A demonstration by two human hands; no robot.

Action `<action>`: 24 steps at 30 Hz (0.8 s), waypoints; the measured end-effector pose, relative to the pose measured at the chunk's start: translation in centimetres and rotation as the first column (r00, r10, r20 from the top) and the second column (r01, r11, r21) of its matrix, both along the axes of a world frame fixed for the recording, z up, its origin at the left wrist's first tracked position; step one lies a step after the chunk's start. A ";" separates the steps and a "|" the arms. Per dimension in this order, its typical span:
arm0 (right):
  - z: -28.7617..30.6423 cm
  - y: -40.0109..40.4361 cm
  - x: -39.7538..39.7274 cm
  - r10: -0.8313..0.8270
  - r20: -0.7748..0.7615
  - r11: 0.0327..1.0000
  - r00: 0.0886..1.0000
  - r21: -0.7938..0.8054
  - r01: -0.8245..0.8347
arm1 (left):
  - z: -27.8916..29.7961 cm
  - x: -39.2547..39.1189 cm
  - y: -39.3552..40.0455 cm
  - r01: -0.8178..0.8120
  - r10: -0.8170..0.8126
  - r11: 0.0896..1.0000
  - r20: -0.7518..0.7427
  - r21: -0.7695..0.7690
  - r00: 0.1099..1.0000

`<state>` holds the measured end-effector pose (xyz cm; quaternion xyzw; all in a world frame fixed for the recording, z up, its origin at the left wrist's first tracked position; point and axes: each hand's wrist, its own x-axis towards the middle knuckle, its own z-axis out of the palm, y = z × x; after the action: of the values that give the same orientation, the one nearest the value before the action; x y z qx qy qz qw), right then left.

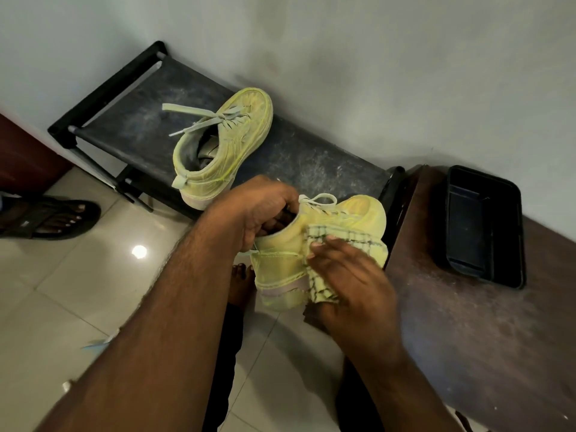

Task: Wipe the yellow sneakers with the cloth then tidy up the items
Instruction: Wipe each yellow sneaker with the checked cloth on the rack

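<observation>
Head view: left hand (258, 210) grips the held sneaker (314, 244) by its collar; right hand (349, 275) presses the cloth (343, 238) against its side. Wiping is under way. The second sneaker (218, 141) on the rack (124, 120) likely comes next.

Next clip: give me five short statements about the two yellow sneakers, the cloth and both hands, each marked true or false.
1. The left hand grips the collar of the held yellow sneaker. True.
2. The right hand presses a checked yellow cloth against that sneaker. True.
3. The other yellow sneaker lies on the floor. False: it rests on the dusty black rack.
4. The black plastic tray holds the cloth. False: it looks empty.
5. Both sneakers are being held. False: only one is.
</observation>
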<state>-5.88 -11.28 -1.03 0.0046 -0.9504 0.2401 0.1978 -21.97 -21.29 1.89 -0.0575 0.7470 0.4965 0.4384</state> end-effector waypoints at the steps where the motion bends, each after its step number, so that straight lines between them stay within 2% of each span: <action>1: 0.0 0.7 -0.2 -0.071 -0.006 0.997 0.997 -0.020 0.071 | 0.0 0.0 0.0 0.000 0.000 1.000 -0.004 -0.002 1.000; 4: 0.3 1.6 -0.6 -0.187 -0.008 0.981 0.982 -0.055 0.186 | -0.2 -0.1 0.2 0.004 -0.004 1.000 -0.011 -0.007 1.000; 9: 0.6 -0.7 -0.7 0.056 -0.021 0.998 0.998 -0.019 -0.057 | -0.3 -0.2 0.1 -0.029 0.028 0.999 -0.037 -0.025 0.999; 10: 0.4 -0.2 -0.7 0.036 -0.012 0.999 0.999 -0.014 -0.037 | -0.3 -0.1 0.1 -0.030 0.029 0.999 -0.038 -0.026 0.999; 14: 0.1 2.4 -0.6 -0.270 0.081 0.959 0.960 -0.067 0.275 | 0.2 0.2 0.4 -0.016 0.016 1.000 -0.020 0.000 1.000; 15: 0.2 2.2 -0.6 -0.281 0.098 0.954 0.955 -0.083 0.289 | 0.1 0.3 0.5 -0.017 0.017 1.000 -0.016 0.005 1.000; 20: 1.0 -1.9 -0.5 -0.100 0.098 0.973 0.990 -0.199 0.117 | 0.2 0.0 0.3 0.012 -0.012 1.000 -0.015 0.001 1.000; 22: 0.9 -1.8 -0.5 -0.175 0.119 0.938 0.977 -0.283 0.202 | 0.2 0.1 0.2 0.045 -0.044 0.999 -0.009 0.017 0.999; 24: 0.8 -0.4 -0.7 -0.318 0.148 0.887 0.936 -0.303 0.349 | 0.3 0.2 0.1 0.063 -0.064 0.997 0.016 0.047 0.998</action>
<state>-6.62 -11.67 -0.22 -0.2029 -0.8926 0.3555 0.1891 -21.74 -21.19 2.23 -0.0280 0.7330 0.4989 0.4616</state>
